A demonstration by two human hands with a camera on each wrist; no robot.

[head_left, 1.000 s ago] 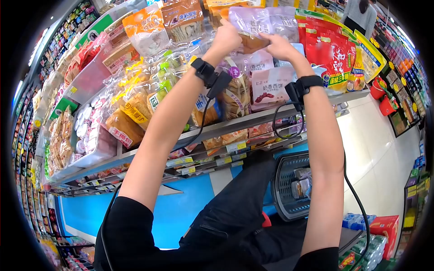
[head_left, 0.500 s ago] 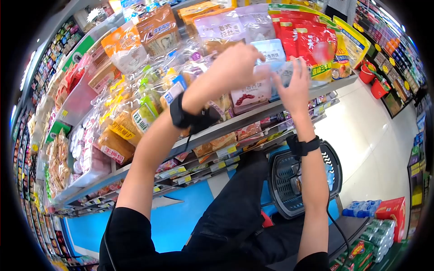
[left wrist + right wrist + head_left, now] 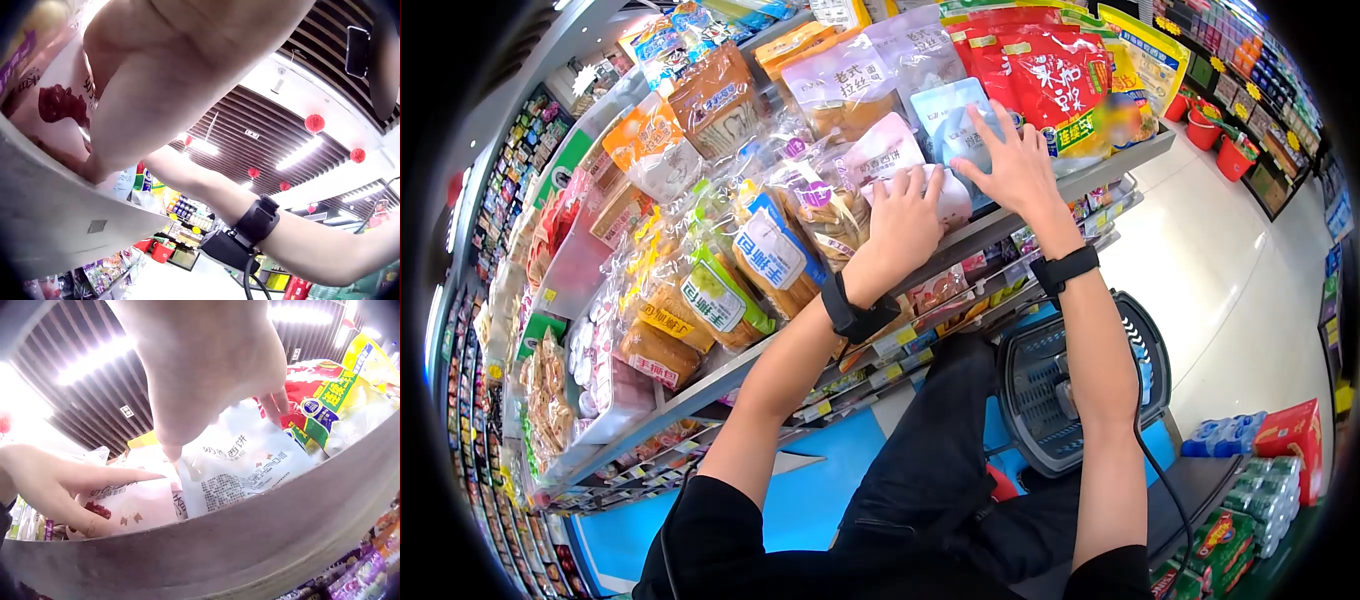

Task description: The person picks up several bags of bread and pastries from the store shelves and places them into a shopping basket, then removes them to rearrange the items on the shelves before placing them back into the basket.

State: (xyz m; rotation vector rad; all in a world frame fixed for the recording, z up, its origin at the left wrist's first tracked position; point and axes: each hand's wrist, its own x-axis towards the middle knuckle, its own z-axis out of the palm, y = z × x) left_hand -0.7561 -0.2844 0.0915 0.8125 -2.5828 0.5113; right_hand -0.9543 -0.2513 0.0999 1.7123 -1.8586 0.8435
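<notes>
The left hand (image 3: 907, 228) rests on a pink pouch (image 3: 950, 200) at the shelf's front edge, its fingers spread over the top. Another pink pouch (image 3: 887, 143) leans just behind. To its right, the right hand (image 3: 1017, 172) lies with spread fingers on a light blue pouch (image 3: 946, 104). In the right wrist view, the right hand (image 3: 212, 369) touches a pale blue pouch (image 3: 240, 456) beside the pink pouch (image 3: 147, 503), which the left hand (image 3: 69, 490) covers in part. Its palm fills much of the left wrist view, over the pink pouch (image 3: 53, 115) with red printing.
Bagged breads (image 3: 770, 247) fill the display on the left. Red pouches (image 3: 1055, 80) stand right of the hands, and purple-topped bags (image 3: 840, 75) behind. A dark basket (image 3: 1040, 395) stands below the shelf edge (image 3: 1040, 205). Red buckets (image 3: 1203, 130) and drink packs (image 3: 1225, 435) are farther right.
Both hands have come down from the purple-topped bags at the back to the pink and light blue pouches near the front edge. The head view has shifted too.
</notes>
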